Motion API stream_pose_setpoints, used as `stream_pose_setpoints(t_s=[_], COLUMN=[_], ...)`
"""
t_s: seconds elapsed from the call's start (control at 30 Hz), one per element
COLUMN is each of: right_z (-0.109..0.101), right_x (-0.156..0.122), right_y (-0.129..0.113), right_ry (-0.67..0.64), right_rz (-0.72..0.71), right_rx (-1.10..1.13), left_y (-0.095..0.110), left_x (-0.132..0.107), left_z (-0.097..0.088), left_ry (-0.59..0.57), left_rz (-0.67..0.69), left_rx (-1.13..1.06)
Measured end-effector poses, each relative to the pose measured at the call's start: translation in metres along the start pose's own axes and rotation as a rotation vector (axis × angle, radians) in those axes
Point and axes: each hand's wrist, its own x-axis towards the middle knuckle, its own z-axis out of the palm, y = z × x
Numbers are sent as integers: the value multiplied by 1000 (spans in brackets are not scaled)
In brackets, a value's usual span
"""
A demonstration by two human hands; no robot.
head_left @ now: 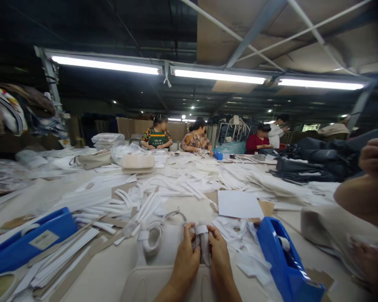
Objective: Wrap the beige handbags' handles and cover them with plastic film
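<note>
A cream bag (151, 279) lies on the table right in front of me. Between my two hands, a folded light strap (205, 247) stands up from it, with a white paper band (201, 229) around its upper part. My left hand (186, 258) pinches the strap and band from the left, thumb and fingers closed. On the other side, my right hand (219, 249) closes its fingers on the same banded strap. Beside them, a second coiled strap (153, 239) has a white wrap of its own. My palms hide part of the bag.
Blue tape dispensers stand at the left (40, 239) and right (285, 260). White strips (126, 205), paper scraps (248, 247) and a white sheet (239, 204) cover the table. Another person's arm (362, 197) reaches in at the right. Several people work across the table.
</note>
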Motion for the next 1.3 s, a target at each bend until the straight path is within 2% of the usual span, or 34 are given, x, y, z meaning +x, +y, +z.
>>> stream_pose_setpoints(t_s=[0.2,0.43,0.63,1.3], right_z=[2,5,8,9], right_x=[6,16,13,8], right_y=[6,15,9,2], right_ry=[91,182,178,176], right_rz=[-35,-140,-113,-99], right_rx=[-21,-97,-101,-101], left_y=[-1,-6,1,-7], left_x=[3,16,17,16], left_z=[-3,-6,-6,-7], left_ry=[8,16,15,27], left_rz=[-31,-128,-152,-132], left_rx=[63,246,312,285])
